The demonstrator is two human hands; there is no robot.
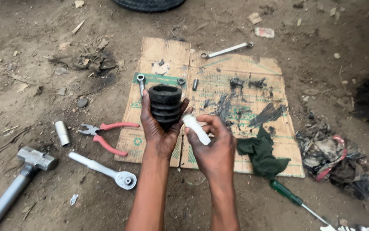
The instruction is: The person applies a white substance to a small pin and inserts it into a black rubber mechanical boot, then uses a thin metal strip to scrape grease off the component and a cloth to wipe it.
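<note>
In the head view, the left hand (158,128) is held up over a flattened sheet of cardboard (236,77) lying on the dirt ground, its fingers (145,112) wrapped closed around a black ribbed rubber boot (165,105), which stands upright in the grip with its open mouth facing up. Just beside it, the right hand (212,147) has its fingers curled shut around a small white tube (196,128), whose upper end touches the lower side of the boot. On the cardboard lie a ring spanner (141,82), a combination spanner (226,50) near the far edge, smears of black grease and a crumpled dark green rag (261,152). On the ground to the left sit red-handled pliers (107,134), a silver socket (62,132), a ratchet handle (103,170) and a sledgehammer (19,175). A green-handled screwdriver (293,199) lies to the right, near a heap of dirty rags (334,158).
</note>
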